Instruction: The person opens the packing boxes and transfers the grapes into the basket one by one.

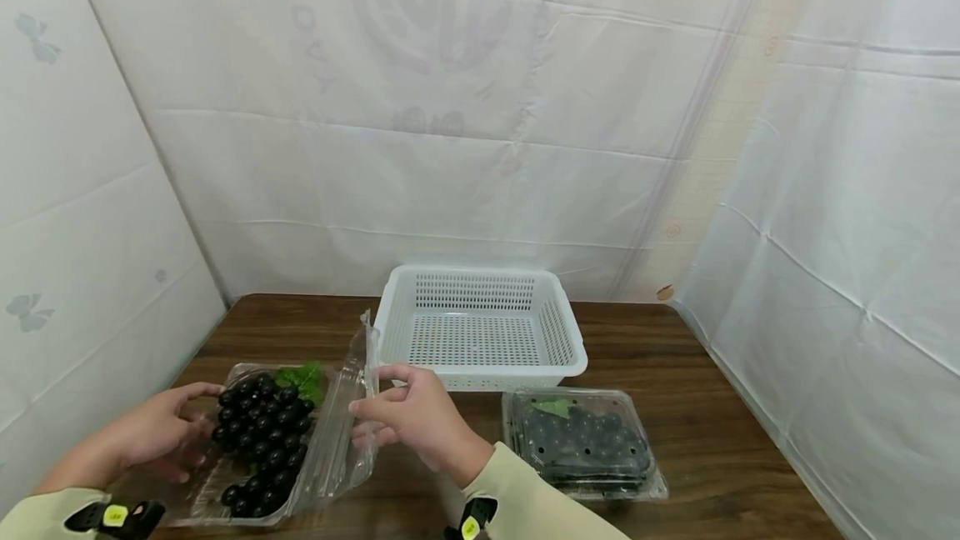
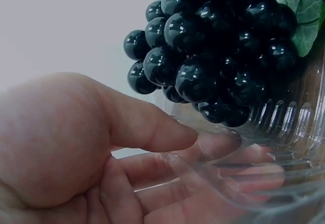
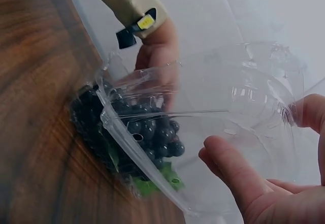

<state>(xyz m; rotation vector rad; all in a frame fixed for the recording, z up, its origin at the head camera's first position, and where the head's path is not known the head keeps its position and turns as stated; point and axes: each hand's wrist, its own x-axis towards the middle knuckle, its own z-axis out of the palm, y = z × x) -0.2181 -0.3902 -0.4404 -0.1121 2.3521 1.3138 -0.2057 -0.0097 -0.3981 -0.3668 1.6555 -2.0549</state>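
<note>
Your left hand: gripping the left rim of one clear container.
Your right hand: pinching its one raised lid.
Dark grapes: too crowded to count, in that container, between your hands.
Closed container: one, right of your right hand.
White basket: one, beyond it.

A dark brown wooden table with streaky grain is carrying three containers. Between the left hand and the right hand, an open clear box of dark grapes is sitting on the wood, while just beyond the right hand a white slotted basket is standing toward the far edge. To the right of the right hand, a closed clear box is lying flat, near the basket's front corner.
</note>
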